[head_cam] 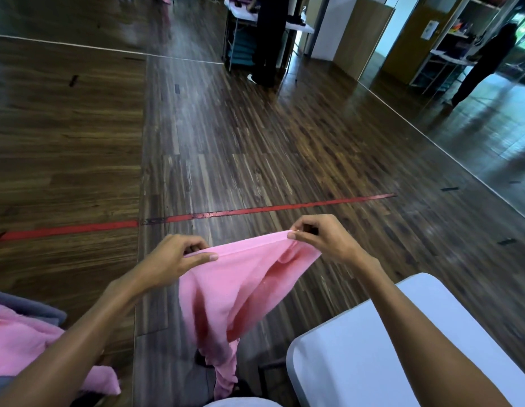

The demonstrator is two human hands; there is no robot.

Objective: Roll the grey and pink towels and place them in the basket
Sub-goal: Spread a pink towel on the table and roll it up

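Fuzzy pink cloth towel; glossy wood-plank floor; smooth matt white table.

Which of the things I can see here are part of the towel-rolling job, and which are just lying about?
Part of the job:
- pink towel, its top edge pinched by the left hand and right hand
- heap of pink and grey towels at lower left

Just lying about:
- white table
- red floor line
- far table with a person standing at it

No basket is in view.

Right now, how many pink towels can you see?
2. One pink towel hangs in the air, its top edge pinched between the left hand and the right hand. Another pink towel lies heaped at the lower left, on grey cloth. More may be hidden.
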